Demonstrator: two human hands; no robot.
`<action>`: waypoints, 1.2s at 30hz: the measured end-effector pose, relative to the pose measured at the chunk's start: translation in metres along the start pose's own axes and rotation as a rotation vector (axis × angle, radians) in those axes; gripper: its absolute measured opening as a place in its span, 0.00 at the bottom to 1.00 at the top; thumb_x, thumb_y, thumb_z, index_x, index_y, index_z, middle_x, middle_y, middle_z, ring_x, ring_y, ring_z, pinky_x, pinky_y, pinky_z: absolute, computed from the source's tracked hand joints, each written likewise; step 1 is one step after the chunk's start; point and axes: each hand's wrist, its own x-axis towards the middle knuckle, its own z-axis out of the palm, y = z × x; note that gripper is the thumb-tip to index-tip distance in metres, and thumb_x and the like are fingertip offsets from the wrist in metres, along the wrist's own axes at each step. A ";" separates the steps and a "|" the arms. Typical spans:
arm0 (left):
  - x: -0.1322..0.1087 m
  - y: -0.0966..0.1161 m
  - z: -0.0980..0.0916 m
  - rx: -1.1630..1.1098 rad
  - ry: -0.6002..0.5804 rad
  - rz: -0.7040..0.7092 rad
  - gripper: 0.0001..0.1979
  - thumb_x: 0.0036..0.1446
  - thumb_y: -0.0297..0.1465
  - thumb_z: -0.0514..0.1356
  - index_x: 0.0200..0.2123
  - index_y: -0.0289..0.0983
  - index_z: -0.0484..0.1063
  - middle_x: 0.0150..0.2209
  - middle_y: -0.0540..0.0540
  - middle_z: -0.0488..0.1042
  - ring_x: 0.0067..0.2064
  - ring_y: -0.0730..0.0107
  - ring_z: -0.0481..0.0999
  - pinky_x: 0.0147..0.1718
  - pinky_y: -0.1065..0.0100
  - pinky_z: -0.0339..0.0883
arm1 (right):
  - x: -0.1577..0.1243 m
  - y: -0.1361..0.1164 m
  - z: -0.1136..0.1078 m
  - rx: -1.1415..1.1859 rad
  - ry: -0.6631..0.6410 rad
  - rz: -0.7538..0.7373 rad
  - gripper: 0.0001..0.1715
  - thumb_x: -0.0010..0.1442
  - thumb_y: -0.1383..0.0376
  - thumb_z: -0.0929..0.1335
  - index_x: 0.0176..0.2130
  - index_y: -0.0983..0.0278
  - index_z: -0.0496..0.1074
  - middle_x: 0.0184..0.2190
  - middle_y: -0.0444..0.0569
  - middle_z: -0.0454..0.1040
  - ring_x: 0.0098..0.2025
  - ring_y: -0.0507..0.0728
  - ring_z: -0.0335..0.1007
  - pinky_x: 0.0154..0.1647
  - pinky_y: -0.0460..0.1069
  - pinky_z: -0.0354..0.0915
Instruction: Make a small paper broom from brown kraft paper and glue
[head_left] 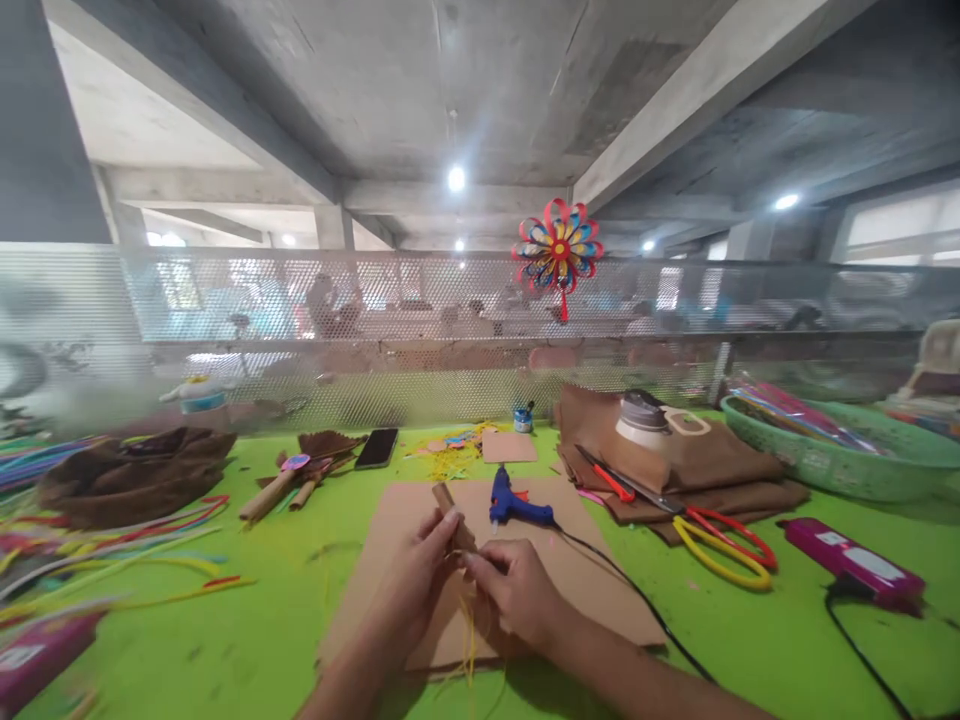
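Two-Handed Work on the Brown Roll: Hold and Finger Placement

Position: The brown roll is held aloft over the cardboard sheet, its upper end tilted leftward. The sheet lies on the green bench. Yellow strands hang beneath the fingers.

Left hand: The grip is closed around the roll, with the thumb along its side. Hold firmly enough to prevent rotation, without crushing the layers.

Right hand: The grip is a narrow pinch at the roll's lower part. Whether it encloses a strand or only the roll's edge cannot be told. Work with the fingertips, applying light, even tension to any strand in use.

Strand control: Separate loose ends first; a tangle could pull the work unevenly.

Caution: The blue glue gun lies on the sheet, just beyond the right hand. Treat it as hot. Route strands and forearm clear of its black cord.
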 end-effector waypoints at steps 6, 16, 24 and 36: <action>-0.001 0.004 0.002 -0.118 -0.085 -0.106 0.12 0.53 0.37 0.62 0.37 0.34 0.72 0.32 0.43 0.74 0.32 0.67 0.73 0.32 0.68 0.65 | -0.003 -0.012 -0.011 0.101 -0.004 0.079 0.29 0.53 0.45 0.67 0.25 0.69 0.72 0.19 0.44 0.64 0.23 0.51 0.56 0.23 0.46 0.53; 0.005 0.009 -0.012 0.230 0.336 0.125 0.18 0.52 0.45 0.60 0.33 0.34 0.75 0.41 0.38 0.75 0.43 0.59 0.71 0.39 0.65 0.61 | -0.007 -0.013 -0.014 0.208 -0.013 0.148 0.28 0.53 0.44 0.66 0.25 0.67 0.71 0.17 0.41 0.63 0.19 0.49 0.57 0.20 0.45 0.55; -0.011 0.015 0.022 0.257 -0.032 0.030 0.10 0.49 0.36 0.64 0.26 0.34 0.74 0.24 0.47 0.73 0.28 0.69 0.69 0.33 0.67 0.59 | 0.002 -0.010 -0.015 -0.033 -0.053 0.077 0.19 0.52 0.53 0.68 0.22 0.66 0.67 0.17 0.40 0.63 0.22 0.50 0.56 0.23 0.46 0.53; 0.007 0.048 -0.021 -0.187 -0.004 0.086 0.05 0.59 0.27 0.58 0.35 0.30 0.71 0.33 0.38 0.77 0.37 0.63 0.78 0.44 0.59 0.69 | -0.027 -0.065 -0.028 0.190 -0.405 0.325 0.08 0.49 0.63 0.69 0.26 0.66 0.69 0.22 0.46 0.74 0.27 0.52 0.69 0.35 0.49 0.62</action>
